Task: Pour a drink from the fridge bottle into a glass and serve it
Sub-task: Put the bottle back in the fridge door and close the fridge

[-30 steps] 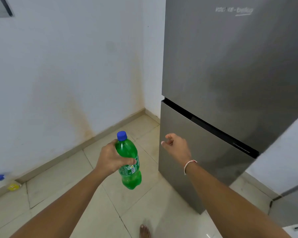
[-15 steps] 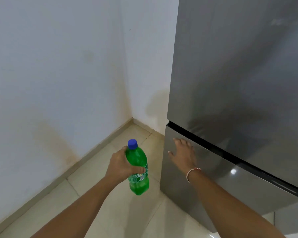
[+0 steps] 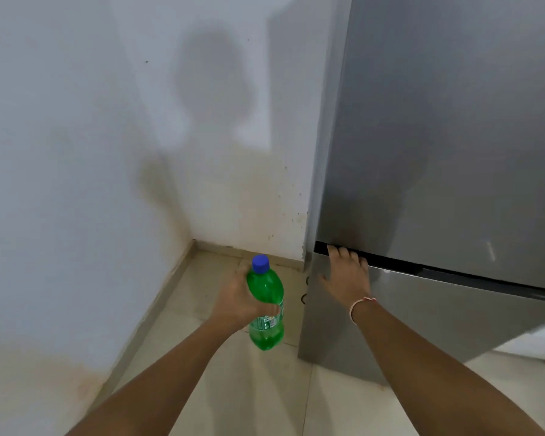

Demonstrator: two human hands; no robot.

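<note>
To the left of the tall grey steel fridge (image 3: 447, 152), a white painted wall (image 3: 60, 152) with brown staining low down meets a second wall in a corner, and a shadow of a head and shoulders falls across it. Pale beige floor tiles (image 3: 258, 391) run up to the fridge's foot. Left of the fridge's lower door, the left hand (image 3: 238, 302) grasps a green translucent plastic bottle (image 3: 266, 305) around its middle, fingers wrapped over the printed label band. The bottle is held upright in the air above the tiles, just beside the fridge's near corner and apart from it. It has a blue screw cap in place, a bulged shoulder, and green liquid showing in its base. On the fridge itself, the right hand (image 3: 346, 275) lies flat on the top left corner of the lower door, fingers extended with the tips at the dark gap between the two doors, gripping nothing. A thin red and white thread band (image 3: 361, 305) circles that wrist.
</note>
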